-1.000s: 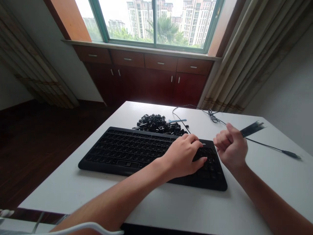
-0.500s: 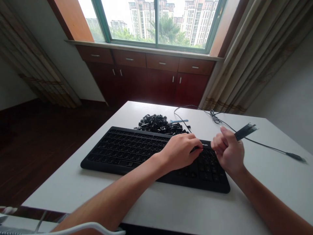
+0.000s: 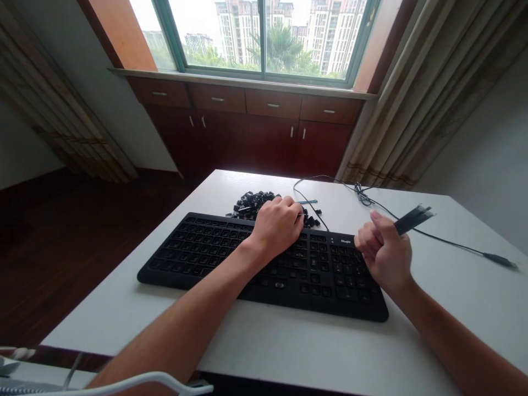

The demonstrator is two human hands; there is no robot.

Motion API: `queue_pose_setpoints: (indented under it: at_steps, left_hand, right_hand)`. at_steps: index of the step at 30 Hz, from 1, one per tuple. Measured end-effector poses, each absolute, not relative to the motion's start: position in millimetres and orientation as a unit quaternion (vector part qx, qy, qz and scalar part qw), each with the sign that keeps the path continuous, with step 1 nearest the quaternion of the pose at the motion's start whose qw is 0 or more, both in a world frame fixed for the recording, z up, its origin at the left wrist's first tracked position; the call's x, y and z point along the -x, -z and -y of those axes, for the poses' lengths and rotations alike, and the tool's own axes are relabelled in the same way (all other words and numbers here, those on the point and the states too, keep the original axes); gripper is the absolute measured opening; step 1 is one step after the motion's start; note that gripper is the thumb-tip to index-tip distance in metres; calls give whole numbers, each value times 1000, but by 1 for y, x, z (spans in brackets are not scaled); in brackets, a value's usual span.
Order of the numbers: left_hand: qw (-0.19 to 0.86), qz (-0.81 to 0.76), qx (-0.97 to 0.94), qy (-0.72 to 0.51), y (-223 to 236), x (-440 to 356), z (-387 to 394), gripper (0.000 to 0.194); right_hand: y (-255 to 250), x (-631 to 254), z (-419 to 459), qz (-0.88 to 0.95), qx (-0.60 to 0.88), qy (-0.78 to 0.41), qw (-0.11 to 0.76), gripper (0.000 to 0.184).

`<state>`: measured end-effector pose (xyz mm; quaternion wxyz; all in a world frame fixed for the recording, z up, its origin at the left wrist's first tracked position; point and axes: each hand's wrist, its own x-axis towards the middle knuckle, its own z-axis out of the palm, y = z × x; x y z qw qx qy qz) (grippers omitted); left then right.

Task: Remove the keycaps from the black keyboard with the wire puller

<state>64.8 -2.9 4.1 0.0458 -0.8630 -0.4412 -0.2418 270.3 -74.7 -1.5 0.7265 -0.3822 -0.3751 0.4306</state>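
A black keyboard (image 3: 223, 242) lies across the white table, its key positions showing as small square wells. Behind it sits a pile of loose black keycaps (image 3: 249, 202), partly covered by my left hand (image 3: 277, 225). The fingers of that hand are curled together at the pile's right part, over the keyboard's back edge; what they pinch, if anything, is hidden. My right hand (image 3: 385, 250) is closed in a fist around a flat dark brush (image 3: 412, 218), whose ragged end points up and right. This fist is beside the keyboard's right end.
A thin blue stick-like tool (image 3: 307, 201) lies behind the pile. The black cable (image 3: 445, 246) loops across the table's back, with a tied bundle (image 3: 363, 193) and a plug (image 3: 500, 260) at the right. A white curved bar (image 3: 157, 377) crosses the lower left.
My left hand has moved left and away from me, from the keyboard's right part to the keycap pile. My right hand stays nearly still with the brush.
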Motion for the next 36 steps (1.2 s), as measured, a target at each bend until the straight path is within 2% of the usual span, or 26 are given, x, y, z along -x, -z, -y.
queue_pose_setpoints:
  at_steps: [6, 13, 22, 36]
  left_hand:
    - [5, 346, 897, 276, -5, -77, 18, 24]
    - [-12, 250, 940, 232, 0, -87, 32, 24]
    - [-27, 236, 946, 219, 4, -90, 35, 22]
    - [-37, 237, 947, 212, -3, -92, 38, 16]
  right_hand:
    - [-3, -267, 77, 377, 350, -475, 714, 52]
    - [-6, -260, 79, 371, 314, -598, 637, 44]
    - [-1, -259, 78, 390, 358, -560, 638, 52]
    - [0, -252, 83, 410, 427, -504, 628, 53]
